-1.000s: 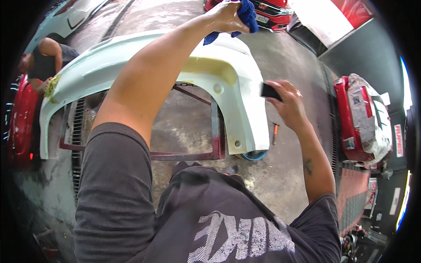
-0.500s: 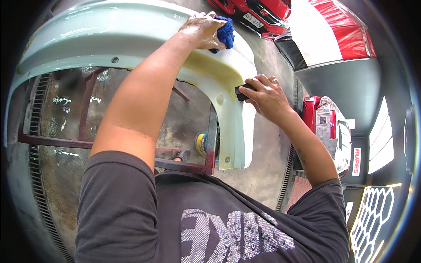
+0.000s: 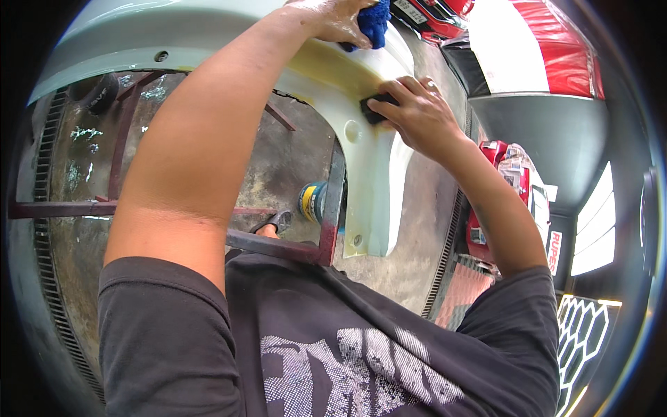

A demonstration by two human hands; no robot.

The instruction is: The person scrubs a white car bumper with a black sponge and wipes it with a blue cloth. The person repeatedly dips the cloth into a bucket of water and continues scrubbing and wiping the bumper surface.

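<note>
A pale, wet car bumper (image 3: pixel 365 181) with a yellowish patch along its curve lies in front of me. My left hand (image 3: pixel 332 19), wet and partly cut off by the top edge, is closed around a blue cloth (image 3: pixel 376 26) at the bumper's upper surface. To its right, my right hand (image 3: pixel 425 117) grips a small black sanding block (image 3: pixel 377 109) between thumb and fingers. The block rests against the bumper near its bend, just above a round dimple. What lies under the block is hidden.
A dark red metal stand (image 3: pixel 285 249) holds the bumper up. Beneath it stands a blue and yellow can (image 3: pixel 313 201) on the wet concrete floor. Floor grates (image 3: pixel 445 247) run along both sides. Red cars (image 3: pixel 431 17) stand ahead and at the right, the latter partly covered in paper.
My right hand has slid the block up and leftward over the bumper, away from me. The left hand keeps the cloth at about the same spot while the whole view has shifted.
</note>
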